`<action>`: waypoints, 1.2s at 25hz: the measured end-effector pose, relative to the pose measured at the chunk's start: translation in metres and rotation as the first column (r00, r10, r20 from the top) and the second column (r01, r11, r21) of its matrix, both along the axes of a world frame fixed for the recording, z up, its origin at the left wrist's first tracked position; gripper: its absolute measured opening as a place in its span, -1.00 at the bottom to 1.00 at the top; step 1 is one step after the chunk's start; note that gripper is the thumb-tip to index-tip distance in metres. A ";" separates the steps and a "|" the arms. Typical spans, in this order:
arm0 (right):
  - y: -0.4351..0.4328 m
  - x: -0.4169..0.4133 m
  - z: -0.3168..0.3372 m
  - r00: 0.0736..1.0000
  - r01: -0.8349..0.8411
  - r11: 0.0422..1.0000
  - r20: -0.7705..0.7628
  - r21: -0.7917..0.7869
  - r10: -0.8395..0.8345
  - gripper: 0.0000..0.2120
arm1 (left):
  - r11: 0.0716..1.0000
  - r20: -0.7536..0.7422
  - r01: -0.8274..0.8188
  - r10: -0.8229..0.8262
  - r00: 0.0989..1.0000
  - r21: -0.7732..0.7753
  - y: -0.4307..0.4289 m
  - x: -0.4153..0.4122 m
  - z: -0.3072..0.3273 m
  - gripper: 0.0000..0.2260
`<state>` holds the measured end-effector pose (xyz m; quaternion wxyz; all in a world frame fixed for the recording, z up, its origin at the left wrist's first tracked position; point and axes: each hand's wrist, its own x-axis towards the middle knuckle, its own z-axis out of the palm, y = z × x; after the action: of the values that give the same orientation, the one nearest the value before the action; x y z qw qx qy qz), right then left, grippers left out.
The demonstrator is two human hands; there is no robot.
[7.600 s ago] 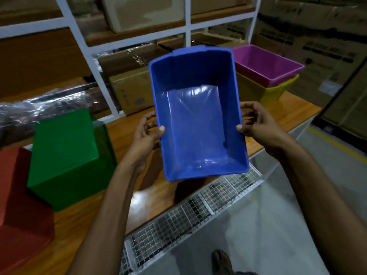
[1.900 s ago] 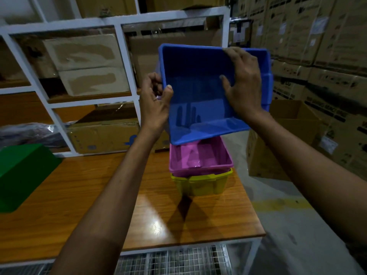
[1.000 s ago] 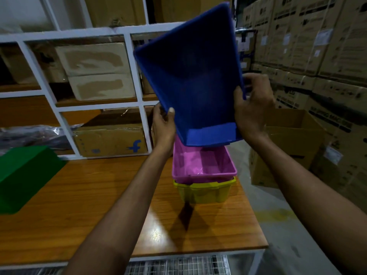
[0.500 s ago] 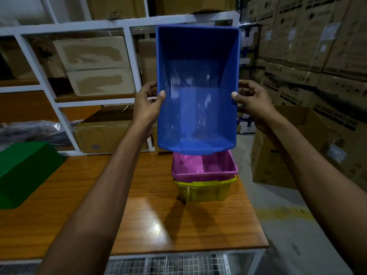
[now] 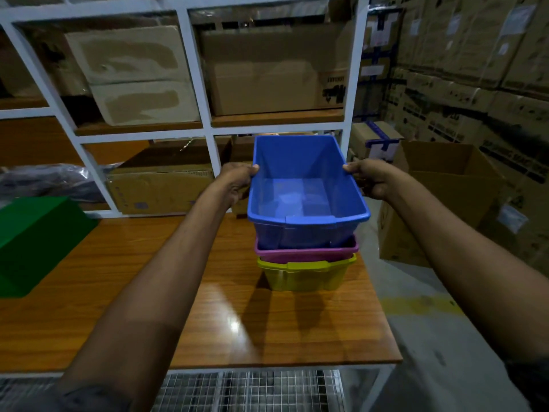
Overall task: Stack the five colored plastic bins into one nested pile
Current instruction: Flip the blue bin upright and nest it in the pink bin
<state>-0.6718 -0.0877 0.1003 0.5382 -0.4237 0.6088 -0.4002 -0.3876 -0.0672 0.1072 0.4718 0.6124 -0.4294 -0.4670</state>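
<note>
Bins first: three of them sit in one pile at about 1 o'clock on the table (image 5: 282,331), close to its right edge. Going near to far, there's a wire mesh panel (image 5: 246,391) right below the table's front edge, then bare glossy wood with a light glare on it, then the pile. Yellow bin (image 5: 306,278) is on the bottom, resting on the table. Purple bin (image 5: 306,253) is nested in it, only its rim showing. Blue bin (image 5: 309,203) sits in the purple one, open side up and pretty much level, though most of its front wall sticks up above the purple rim, so it's not pushed all the way down.

Both hands are on the blue bin. Left hand (image 5: 237,182) is clamped on the left long rim, thumb hooked over the top edge, fingers curled against the outside wall. Right hand (image 5: 368,179) does the same on the right long rim.

Over at 9 o'clock, well apart from the pile, a green bin (image 5: 38,239) lies upside down on the table, partly cut off by the frame edge.

Farther back at 12 o'clock is a white shelf rack (image 5: 205,132) full of cardboard boxes (image 5: 276,75). An open cardboard carton (image 5: 439,200) stands on the floor at 2 o'clock.
</note>
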 end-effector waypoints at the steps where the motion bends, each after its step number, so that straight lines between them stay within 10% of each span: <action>1: -0.001 0.000 -0.004 1.000 0.002 1.000 -0.001 0.027 -0.002 -0.82 | 0.999 -0.004 0.014 -0.014 1.000 0.030 -0.003 0.000 -0.004 -0.92; 17: -0.001 0.010 -0.041 0.993 0.111 0.983 -0.059 0.146 -0.103 -0.85 | 0.978 -0.009 0.022 -0.021 1.000 0.207 -0.002 -0.006 -0.043 -0.78; 30: 0.095 0.022 -0.040 0.868 -0.116 0.702 -0.416 -0.703 -0.273 -0.77 | 0.904 0.099 -0.097 0.151 0.984 -0.416 0.080 -0.020 -0.060 -0.70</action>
<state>-0.6496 0.0074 0.0600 0.1429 -0.6567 0.5417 -0.5048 -0.4076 0.0125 0.0477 0.5895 0.5549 -0.5073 -0.2953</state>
